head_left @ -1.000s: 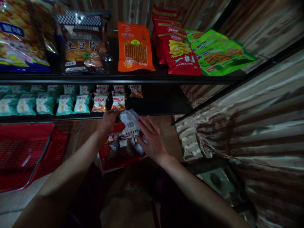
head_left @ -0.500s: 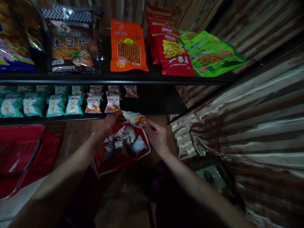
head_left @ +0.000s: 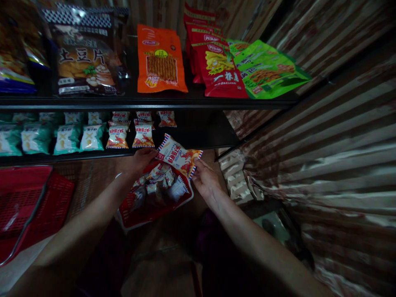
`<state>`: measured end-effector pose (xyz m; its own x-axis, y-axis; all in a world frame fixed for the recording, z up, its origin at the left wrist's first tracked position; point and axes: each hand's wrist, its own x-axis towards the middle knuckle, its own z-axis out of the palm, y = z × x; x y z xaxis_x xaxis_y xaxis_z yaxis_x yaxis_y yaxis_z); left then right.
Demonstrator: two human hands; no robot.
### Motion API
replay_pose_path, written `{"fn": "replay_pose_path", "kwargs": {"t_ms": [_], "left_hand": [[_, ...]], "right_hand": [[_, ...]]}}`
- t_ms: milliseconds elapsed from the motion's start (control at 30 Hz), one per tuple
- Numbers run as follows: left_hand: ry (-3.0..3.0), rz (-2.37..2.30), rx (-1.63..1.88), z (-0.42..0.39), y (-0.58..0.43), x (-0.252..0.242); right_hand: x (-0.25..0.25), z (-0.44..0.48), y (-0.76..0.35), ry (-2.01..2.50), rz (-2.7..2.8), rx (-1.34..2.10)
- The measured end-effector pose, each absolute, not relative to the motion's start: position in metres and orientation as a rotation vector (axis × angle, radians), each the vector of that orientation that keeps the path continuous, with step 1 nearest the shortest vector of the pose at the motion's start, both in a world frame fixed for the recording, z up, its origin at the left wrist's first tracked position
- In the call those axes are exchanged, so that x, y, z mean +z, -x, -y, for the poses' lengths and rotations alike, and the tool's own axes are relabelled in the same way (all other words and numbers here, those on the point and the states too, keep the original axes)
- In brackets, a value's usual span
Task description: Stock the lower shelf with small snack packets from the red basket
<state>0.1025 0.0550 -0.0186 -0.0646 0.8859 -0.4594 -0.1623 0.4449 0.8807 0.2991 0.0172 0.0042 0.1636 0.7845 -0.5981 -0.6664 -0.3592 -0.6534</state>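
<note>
While the left hand (head_left: pixel 140 161) and the right hand (head_left: pixel 206 178) are apart in the head view, one packet (head_left: pixel 179 156) is between them, over the basket (head_left: pixel 137 215). The right hand pinches its right end; the left hand meets its left end, grip undeterminable. Similar packets (head_left: pixel 144 137) occupy the lower shelf (head_left: pixel 199 134).

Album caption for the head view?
Left hand and right hand hold a snack packet above a red shopping basket of packets.
</note>
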Motion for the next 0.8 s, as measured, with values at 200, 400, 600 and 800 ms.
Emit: {"fn": "replay_pose_path", "kwargs": {"t_ms": [200, 400, 600, 800], "left_hand": [[-0.661, -1.371, 1.106, -0.056, -0.106, -0.019], [-0.613, -1.464, 1.192, -0.060, -0.107, -0.012], [-0.619, -1.551, 1.210, -0.062, -0.108, -0.004], [-0.593, -1.522, 1.228, -0.063, -0.104, -0.007]], "right_hand": [[-0.003, -0.012, -0.296, 1.293, 0.115, 1.541], [-0.011, -0.002, -0.295, 1.374, 0.203, 1.625], [-0.010, 0.008, -0.285, 1.365, 0.222, 1.664], [-0.003, 0.015, -0.279, 1.367, 0.188, 1.686]]}}
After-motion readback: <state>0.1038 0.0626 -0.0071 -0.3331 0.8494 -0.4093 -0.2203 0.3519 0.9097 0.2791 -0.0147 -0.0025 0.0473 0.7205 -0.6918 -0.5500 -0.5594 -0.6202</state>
